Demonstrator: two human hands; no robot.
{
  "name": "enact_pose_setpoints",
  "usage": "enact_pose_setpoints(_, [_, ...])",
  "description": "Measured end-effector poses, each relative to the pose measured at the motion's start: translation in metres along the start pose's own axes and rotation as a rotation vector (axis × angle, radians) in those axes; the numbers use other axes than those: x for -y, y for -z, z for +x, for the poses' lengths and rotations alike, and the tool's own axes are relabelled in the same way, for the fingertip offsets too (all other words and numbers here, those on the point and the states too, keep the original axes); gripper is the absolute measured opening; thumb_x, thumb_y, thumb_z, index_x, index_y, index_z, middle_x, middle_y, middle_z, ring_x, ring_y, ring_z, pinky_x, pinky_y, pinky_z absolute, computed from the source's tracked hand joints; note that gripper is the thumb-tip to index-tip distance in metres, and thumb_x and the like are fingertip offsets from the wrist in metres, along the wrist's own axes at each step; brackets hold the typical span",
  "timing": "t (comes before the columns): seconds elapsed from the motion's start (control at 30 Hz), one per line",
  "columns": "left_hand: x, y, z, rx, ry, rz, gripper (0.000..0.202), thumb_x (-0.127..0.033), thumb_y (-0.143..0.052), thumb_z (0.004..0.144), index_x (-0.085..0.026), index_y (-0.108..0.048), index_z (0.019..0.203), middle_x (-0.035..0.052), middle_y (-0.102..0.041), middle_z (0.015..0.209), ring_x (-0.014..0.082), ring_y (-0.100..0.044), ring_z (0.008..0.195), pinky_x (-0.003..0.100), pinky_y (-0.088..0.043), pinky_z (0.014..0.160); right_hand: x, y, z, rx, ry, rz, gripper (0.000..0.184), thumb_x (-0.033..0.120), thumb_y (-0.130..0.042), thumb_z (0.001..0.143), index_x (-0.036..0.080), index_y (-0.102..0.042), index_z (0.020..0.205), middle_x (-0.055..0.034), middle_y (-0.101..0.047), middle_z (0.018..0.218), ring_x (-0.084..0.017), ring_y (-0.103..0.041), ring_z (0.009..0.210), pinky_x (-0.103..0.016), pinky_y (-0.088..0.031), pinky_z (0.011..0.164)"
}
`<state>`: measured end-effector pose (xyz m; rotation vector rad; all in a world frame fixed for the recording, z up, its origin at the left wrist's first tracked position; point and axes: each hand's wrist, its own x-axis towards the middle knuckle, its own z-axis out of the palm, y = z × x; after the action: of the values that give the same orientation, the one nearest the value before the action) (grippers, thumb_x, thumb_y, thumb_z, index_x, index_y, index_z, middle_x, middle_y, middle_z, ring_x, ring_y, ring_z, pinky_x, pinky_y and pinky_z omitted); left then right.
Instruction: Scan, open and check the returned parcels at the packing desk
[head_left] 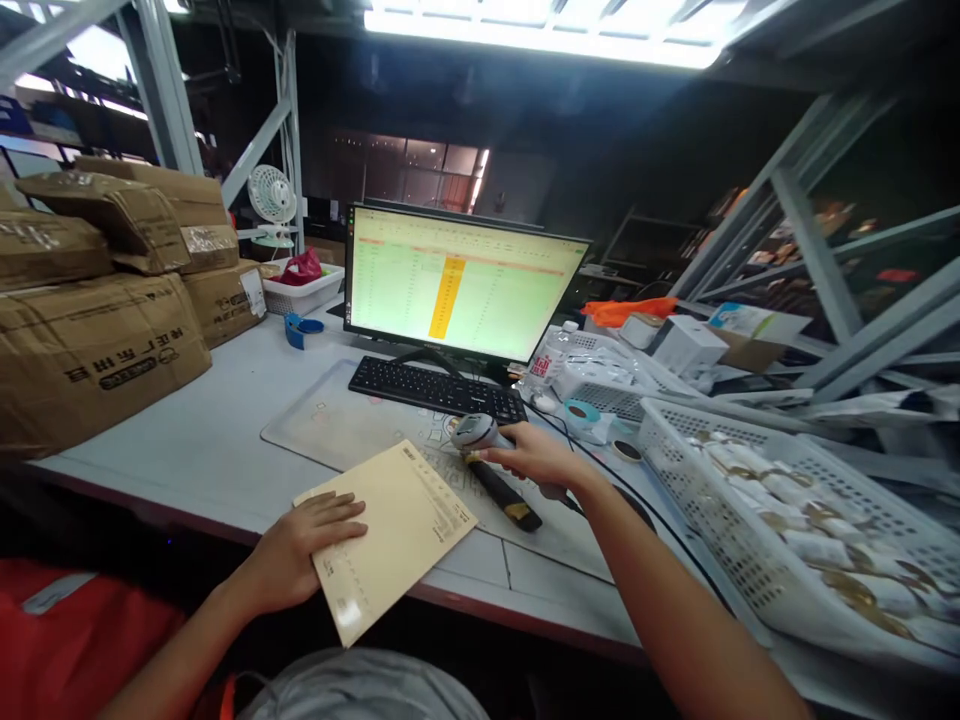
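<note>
While the left hand (300, 555) lies flat and open on one tan envelope (401, 520), fingers spread on top and not curled round anything, the envelope's near corner pokes out past the front edge of the table (210, 440), so that bit hangs over nothing. Lines of print run along the envelope's edges, way too small to read tbh.

Just past it, the right hand (534, 456) is closed round a barcode scanner (480, 440) up by its grey head. The black-and-yellow handle lies on the desk mat (330, 420), near the envelope's far corner but apart from it as far as I can see.

Next back: one black keyboard (435, 388), and two tape rolls (581, 412) off its right end. One monitor (457, 285) shows a green spreadsheet with a single orange column, cell text unreadable.

Left side has five cardboard boxes (90, 350) that I can count. There's black print on the biggest one, but I can't make it out. Bare tabletop between the boxes and the mat is the widest open room.

On the right, a big white basket (697, 500) crowds the table edge, packed with small wrapped items, too many to count.

Furthest back: a blue tape dispenser (300, 328), a smaller white basket (307, 298), one little fan (271, 195).
</note>
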<state>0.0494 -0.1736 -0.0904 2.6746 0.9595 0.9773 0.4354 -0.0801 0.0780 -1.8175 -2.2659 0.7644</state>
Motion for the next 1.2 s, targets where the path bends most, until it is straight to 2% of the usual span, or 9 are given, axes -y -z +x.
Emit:
enact_pose_setpoints(0.17, [0.006,-0.001,0.003,-0.262,0.052,-0.085,0.043,-0.019,-0.061,0.097,-0.03,-0.063,0.138,0.0054,-0.067,0.14,0.0236,-0.065,0.13,0.042,-0.054,0.113,-0.075,-0.013,-0.011,-0.37,-0.344,-0.317,0.04,0.05,-0.057,0.094,0.013,-0.069,0.104,-0.0188,-0.074,0.107,-0.034,-0.071,0.101,-0.037,-0.052,0.077])
enact_pose_setpoints(0.33, [0.003,-0.001,0.004,-0.392,0.209,-0.2,0.037,-0.018,-0.059,0.096,-0.026,-0.066,0.131,0.0079,-0.071,0.133,0.0232,-0.07,0.122,0.034,-0.061,0.101,-0.112,-0.029,-0.025,-0.348,-0.555,-0.448,0.048,0.051,-0.049,0.099,0.011,-0.066,0.12,-0.0232,-0.071,0.123,-0.039,-0.068,0.116,-0.043,-0.051,0.087])
enact_pose_setpoints(0.47, [0.001,-0.008,0.001,-0.426,0.153,-0.11,0.031,-0.018,-0.061,0.096,-0.025,-0.067,0.126,0.0079,-0.073,0.128,0.0233,-0.071,0.118,0.035,-0.061,0.099,-0.093,-0.017,-0.022,-0.503,-0.533,-0.451,0.055,0.051,-0.046,0.1,0.01,-0.063,0.132,-0.0234,-0.069,0.129,-0.037,-0.065,0.121,-0.042,-0.051,0.092])
enact_pose_setpoints(0.57, [0.003,-0.013,0.0,-0.42,0.077,-0.022,0.03,-0.016,-0.059,0.097,-0.026,-0.067,0.124,0.006,-0.074,0.125,0.0228,-0.071,0.118,0.038,-0.06,0.1,-0.067,-0.006,0.003,-0.622,-0.376,-0.438,0.055,0.04,-0.041,0.103,0.009,-0.052,0.147,-0.0218,-0.065,0.136,-0.033,-0.062,0.127,-0.039,-0.047,0.101])
enact_pose_setpoints(0.73, [0.005,-0.015,0.0,-0.36,-0.002,0.068,0.032,-0.012,-0.06,0.096,-0.025,-0.065,0.125,0.0062,-0.073,0.127,0.0231,-0.07,0.117,0.039,-0.06,0.096,-0.044,-0.015,0.067,-0.328,-0.207,-0.407,0.05,0.026,-0.055,0.096,0.018,-0.059,0.146,-0.0139,-0.071,0.129,-0.027,-0.066,0.12,-0.032,-0.047,0.101])
enact_pose_setpoints(0.87, [0.004,-0.013,0.001,-0.345,-0.03,0.084,0.034,-0.009,-0.059,0.094,-0.024,-0.064,0.125,0.0062,-0.073,0.126,0.0223,-0.07,0.117,0.038,-0.059,0.096,-0.038,-0.031,0.099,-0.333,-0.241,-0.421,0.062,0.023,-0.048,0.098,0.018,-0.043,0.159,-0.0208,-0.066,0.136,-0.033,-0.064,0.124,-0.041,-0.048,0.102])
enact_pose_setpoints(0.93, [0.003,-0.014,0.002,-0.344,-0.028,0.09,0.035,-0.007,-0.058,0.094,-0.024,-0.063,0.124,0.0059,-0.073,0.127,0.0219,-0.07,0.118,0.038,-0.059,0.096,-0.035,-0.036,0.106,-0.325,-0.244,-0.432,0.061,0.02,-0.044,0.098,0.019,-0.044,0.159,-0.0214,-0.065,0.138,-0.034,-0.064,0.125,-0.044,-0.048,0.102])
enact_pose_setpoints(1.07, [0.003,-0.016,0.001,-0.347,-0.028,0.102,0.037,-0.007,-0.059,0.092,-0.024,-0.064,0.125,0.0055,-0.073,0.127,0.0226,-0.07,0.118,0.038,-0.058,0.096,-0.029,-0.034,0.11,-0.249,-0.229,-0.446,0.051,0.019,-0.048,0.095,0.019,-0.063,0.144,-0.0184,-0.066,0.139,-0.033,-0.063,0.126,-0.041,-0.049,0.102])
enact_pose_setpoints(1.2, [0.002,-0.017,0.003,-0.355,-0.023,0.106,0.036,-0.008,-0.059,0.092,-0.025,-0.063,0.124,0.0053,-0.074,0.126,0.0228,-0.071,0.116,0.038,-0.058,0.096,-0.01,-0.027,0.101,-0.209,-0.17,-0.464,0.046,0.028,-0.049,0.099,0.016,-0.066,0.139,-0.0196,-0.066,0.139,-0.032,-0.062,0.127,-0.039,-0.048,0.101])
